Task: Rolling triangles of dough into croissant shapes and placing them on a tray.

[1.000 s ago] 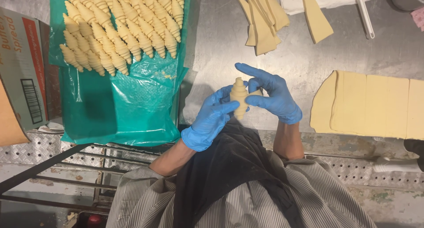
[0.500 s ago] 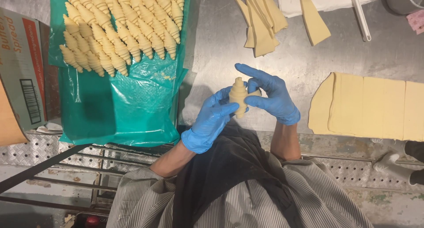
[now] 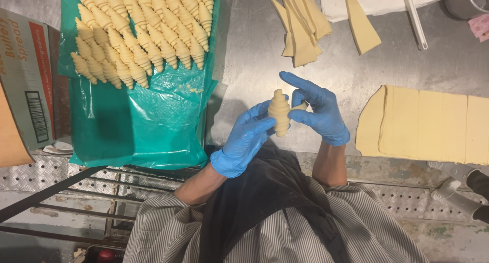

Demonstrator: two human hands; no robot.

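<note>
Steel worktable [image 3: 244, 49]: brushed, scuffed, dull glare across the middle, filling my view from ten to two o'clock. Perforated metal edge strip [image 3: 387, 166]: running along the table's near side, three to nine o'clock. Dark metal rack bars [image 3: 76, 191]: below me at eight o'clock, crossing at angles. Worn grey floor [image 3: 448, 237]: patchy, at four o'clock. Light: even, overhead, soft shadows.
</note>
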